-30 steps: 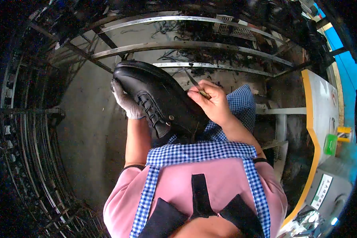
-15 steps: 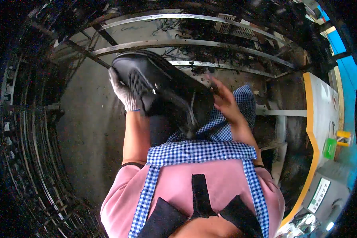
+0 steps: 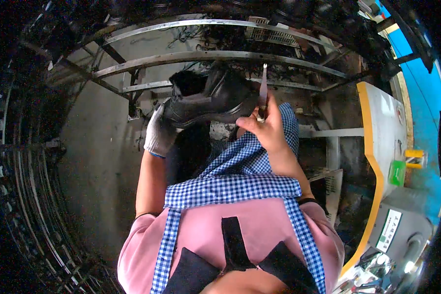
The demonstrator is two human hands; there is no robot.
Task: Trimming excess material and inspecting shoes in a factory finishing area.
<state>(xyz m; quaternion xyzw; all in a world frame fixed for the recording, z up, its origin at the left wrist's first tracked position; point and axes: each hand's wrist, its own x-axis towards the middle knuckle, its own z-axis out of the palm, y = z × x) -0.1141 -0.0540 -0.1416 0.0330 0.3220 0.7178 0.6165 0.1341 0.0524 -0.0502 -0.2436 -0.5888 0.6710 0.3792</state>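
Shoe of black leather (image 3: 213, 104), held in front of the blue-and-white checked apron (image 3: 230, 192), wants steady support from the white-gloved left hand (image 3: 159, 132) curled round one end, while the bare right hand (image 3: 269, 128), fingers closed on a slim metal-bladed tool (image 3: 263, 92), best keeps its tip off the leather

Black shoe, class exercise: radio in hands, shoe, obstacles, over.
Left gloved hand gripping black shoe. Right bare hand holding knife, blade pointing away. Metal rack bars beyond shoe.
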